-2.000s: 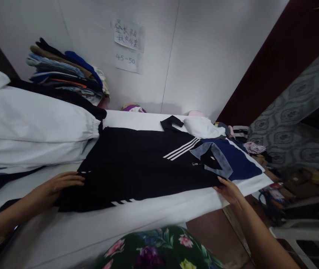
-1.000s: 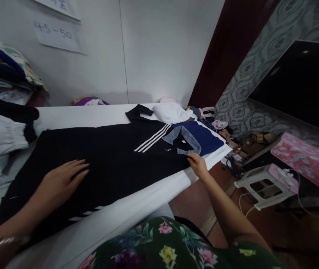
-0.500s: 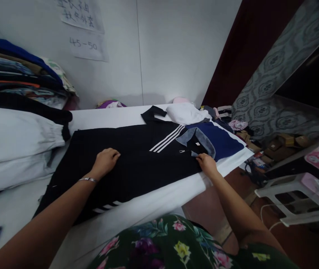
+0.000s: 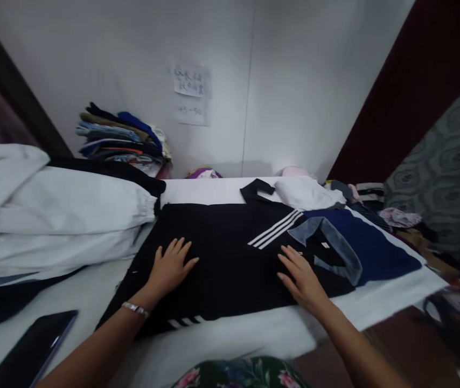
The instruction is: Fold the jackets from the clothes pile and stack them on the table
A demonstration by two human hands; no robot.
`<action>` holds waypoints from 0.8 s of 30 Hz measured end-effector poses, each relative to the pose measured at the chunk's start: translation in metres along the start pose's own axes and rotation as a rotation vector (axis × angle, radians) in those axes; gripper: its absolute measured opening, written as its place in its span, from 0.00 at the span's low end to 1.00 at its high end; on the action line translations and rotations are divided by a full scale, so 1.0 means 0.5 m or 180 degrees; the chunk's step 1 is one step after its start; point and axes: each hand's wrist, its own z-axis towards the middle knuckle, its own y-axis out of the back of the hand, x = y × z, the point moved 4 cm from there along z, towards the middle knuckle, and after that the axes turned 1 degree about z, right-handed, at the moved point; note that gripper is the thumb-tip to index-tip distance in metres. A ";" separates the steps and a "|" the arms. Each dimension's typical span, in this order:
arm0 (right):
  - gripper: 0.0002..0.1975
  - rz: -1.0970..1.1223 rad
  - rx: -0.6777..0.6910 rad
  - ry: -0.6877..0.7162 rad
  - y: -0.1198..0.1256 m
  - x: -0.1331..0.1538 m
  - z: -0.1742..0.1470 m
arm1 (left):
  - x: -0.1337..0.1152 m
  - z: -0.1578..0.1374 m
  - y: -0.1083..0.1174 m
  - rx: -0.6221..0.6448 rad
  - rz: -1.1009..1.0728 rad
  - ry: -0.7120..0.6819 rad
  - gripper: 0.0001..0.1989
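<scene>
A black garment (image 4: 217,269) with white stripes lies spread across the white-covered table. Its grey-blue denim collar (image 4: 339,242) points to the right. My left hand (image 4: 172,265) rests on the garment's left part, fingers spread and nothing held. Over the right part, near the zip and collar, my right hand (image 4: 299,275) is open, palm down. Whether its palm presses the cloth I cannot tell. A black sleeve (image 4: 256,189) sticks out at the far edge. Partly under the collar end lies a dark blue cloth (image 4: 369,242).
White clothing (image 4: 64,210) is heaped at the left, with folded clothes (image 4: 119,137) stacked behind. A dark phone-like device (image 4: 32,350) lies front left. White folded cloth (image 4: 306,192) sits at the table's back. Paper notes (image 4: 192,94) hang on the wall.
My right hand has let go of the collar edge and moved left onto the black garment. My left hand's fingers have opened out from a pinch. The view has shifted left.
</scene>
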 end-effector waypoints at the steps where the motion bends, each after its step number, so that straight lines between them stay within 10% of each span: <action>1: 0.25 -0.0055 0.0265 0.0026 -0.020 0.003 0.009 | 0.006 -0.002 -0.011 0.0092 0.0025 0.0094 0.29; 9: 0.31 -0.0435 0.0983 -0.0237 -0.117 -0.062 -0.005 | 0.038 0.002 -0.024 0.0415 -0.0662 0.0426 0.31; 14: 0.30 -0.0385 0.0851 -0.0230 -0.129 -0.076 -0.014 | 0.100 0.040 0.039 -0.0188 -0.0764 0.0701 0.29; 19: 0.32 -0.0349 0.0489 0.0020 -0.092 0.011 0.035 | 0.110 0.096 0.036 -0.0163 -0.0314 0.0592 0.29; 24: 0.32 -0.0033 0.1309 0.0310 -0.107 0.082 0.069 | 0.116 0.125 -0.019 0.0073 -0.0245 0.0822 0.31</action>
